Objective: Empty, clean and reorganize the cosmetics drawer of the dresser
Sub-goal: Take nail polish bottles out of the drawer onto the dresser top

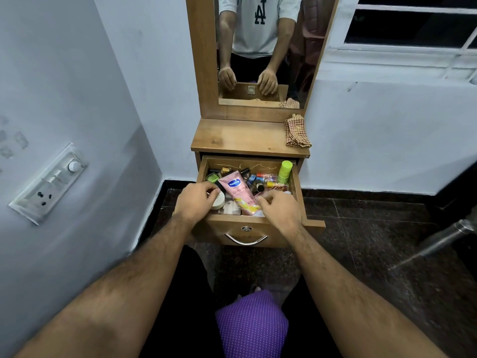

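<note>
1. Reaching into the open drawer at frame centre, both hands sit among the cosmetics.
2. The left hand curls its fingers onto a white round jar.
3. The right hand has bent fingers over clutter; its grasp I cannot tell.
4. Between them lies a pink tube reading "Vaseline" and "Gluta-Hya".
5. A checked cloth rests on the dresser top.

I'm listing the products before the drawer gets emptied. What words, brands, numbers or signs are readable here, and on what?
"Vaseline": blue logo on the pink tube in the drawer.
"Gluta-Hy": below it on that tube, the rest hidden.
"10X": lower on the tube, beside the right hand, partly covered.
"LA": interlocked letters, mirrored, on the white T-shirt in the mirror.
Small bottles and green bottle: labels too small to read.
</note>
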`<action>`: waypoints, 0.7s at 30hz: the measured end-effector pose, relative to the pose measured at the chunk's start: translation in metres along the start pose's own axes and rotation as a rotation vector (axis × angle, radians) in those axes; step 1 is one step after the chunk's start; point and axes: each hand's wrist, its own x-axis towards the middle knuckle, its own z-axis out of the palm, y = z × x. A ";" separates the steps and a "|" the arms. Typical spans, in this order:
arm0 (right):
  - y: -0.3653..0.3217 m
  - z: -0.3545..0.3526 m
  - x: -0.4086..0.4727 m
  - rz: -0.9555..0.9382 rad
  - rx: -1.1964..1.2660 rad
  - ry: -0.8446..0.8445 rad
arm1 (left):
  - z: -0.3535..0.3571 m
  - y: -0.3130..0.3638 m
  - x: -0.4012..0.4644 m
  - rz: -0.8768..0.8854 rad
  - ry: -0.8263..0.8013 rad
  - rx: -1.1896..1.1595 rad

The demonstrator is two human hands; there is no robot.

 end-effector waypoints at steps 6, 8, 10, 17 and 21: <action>-0.017 0.014 0.042 0.000 0.042 -0.109 | 0.007 0.001 0.032 -0.073 0.011 -0.057; -0.022 0.022 0.055 0.006 0.024 -0.166 | 0.013 -0.002 0.040 -0.098 -0.004 -0.081; -0.028 0.031 0.064 -0.003 0.001 -0.231 | 0.021 -0.007 0.043 -0.102 -0.025 -0.075; -0.036 0.058 0.070 -0.055 -0.194 -0.239 | 0.034 -0.018 0.050 -0.120 -0.001 -0.102; -0.033 0.055 0.071 -0.070 -0.170 -0.249 | 0.035 -0.021 0.052 -0.151 0.021 -0.128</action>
